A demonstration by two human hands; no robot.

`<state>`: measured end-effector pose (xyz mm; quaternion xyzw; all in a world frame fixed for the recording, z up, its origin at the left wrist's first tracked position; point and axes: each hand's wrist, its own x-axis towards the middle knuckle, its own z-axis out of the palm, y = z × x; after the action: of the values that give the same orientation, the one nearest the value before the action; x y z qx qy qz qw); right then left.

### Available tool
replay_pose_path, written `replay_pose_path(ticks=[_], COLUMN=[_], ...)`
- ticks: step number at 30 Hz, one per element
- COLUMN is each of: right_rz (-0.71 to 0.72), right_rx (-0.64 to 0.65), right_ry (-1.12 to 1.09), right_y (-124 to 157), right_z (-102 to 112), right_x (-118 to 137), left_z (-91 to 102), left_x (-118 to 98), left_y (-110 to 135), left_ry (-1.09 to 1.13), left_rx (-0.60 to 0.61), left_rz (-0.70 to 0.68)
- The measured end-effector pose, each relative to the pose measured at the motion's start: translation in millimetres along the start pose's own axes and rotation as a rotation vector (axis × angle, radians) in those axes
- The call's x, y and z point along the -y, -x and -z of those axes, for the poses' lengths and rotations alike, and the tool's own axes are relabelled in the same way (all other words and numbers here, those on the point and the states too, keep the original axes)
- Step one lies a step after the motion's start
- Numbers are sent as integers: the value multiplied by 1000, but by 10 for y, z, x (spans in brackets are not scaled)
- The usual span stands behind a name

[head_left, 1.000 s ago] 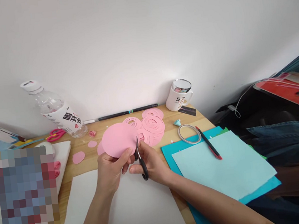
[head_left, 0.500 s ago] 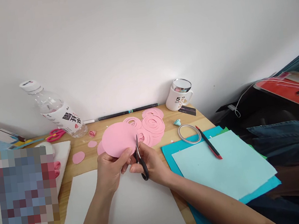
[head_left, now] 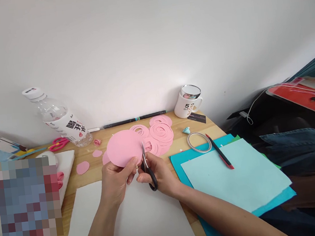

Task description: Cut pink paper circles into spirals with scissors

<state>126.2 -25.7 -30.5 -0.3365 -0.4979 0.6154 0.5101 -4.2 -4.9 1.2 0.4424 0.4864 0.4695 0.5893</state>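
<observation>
Pinched by its lower edge, a round pink paper disc (head_left: 123, 147) is held up in my left hand (head_left: 116, 179). My right hand (head_left: 159, 174) grips black-handled scissors (head_left: 152, 179), whose blades point up and lie at the right edge of the disc. Behind the hands, several pink paper spirals and rings (head_left: 161, 132) overlap on the wooden table (head_left: 94, 174). Below the hands lies a large white sheet (head_left: 146, 217). Small pink paper pieces (head_left: 82, 167) and a rolled pink paper flower (head_left: 97, 142) rest left of the disc.
To the right lie light-blue paper sheets (head_left: 233, 185), a red-and-black pen (head_left: 220, 152), a tape roll (head_left: 190, 143) and a small blue paper roll (head_left: 186, 130). A lidded mug (head_left: 184, 105), a black marker (head_left: 124, 122), a water bottle (head_left: 64, 123) and pink-handled scissors (head_left: 58, 143) stand or lie along the wall.
Both hands stay in nearly the same place. The scissor blades look closer together at the disc's right edge, and the view has shifted very slightly.
</observation>
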Motion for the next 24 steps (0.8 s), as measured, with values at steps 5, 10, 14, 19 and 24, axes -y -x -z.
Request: replay_pose_path(ticks=[5,10,14,19,24], right_rz=[-44,-72,-65,-37,24], right_rx=[-27,-23,2,-1,-93], right_ry=[7,-61,-101,-44,60], right_y=[4,5,-3,-8,-18], right_z=[-12,-32,-57,-46,-4], right_x=[30,54,60,44,79], left_z=[3,-24,-36,-17,-7], left_x=[-1,-45,-58,-5,29], left_y=[-7,10,11,-3,-1], left_ry=[12,36,50,53,-17], left_rx=[-17,7,58,68,79], left_rz=[-10,-11,0,-8,-21])
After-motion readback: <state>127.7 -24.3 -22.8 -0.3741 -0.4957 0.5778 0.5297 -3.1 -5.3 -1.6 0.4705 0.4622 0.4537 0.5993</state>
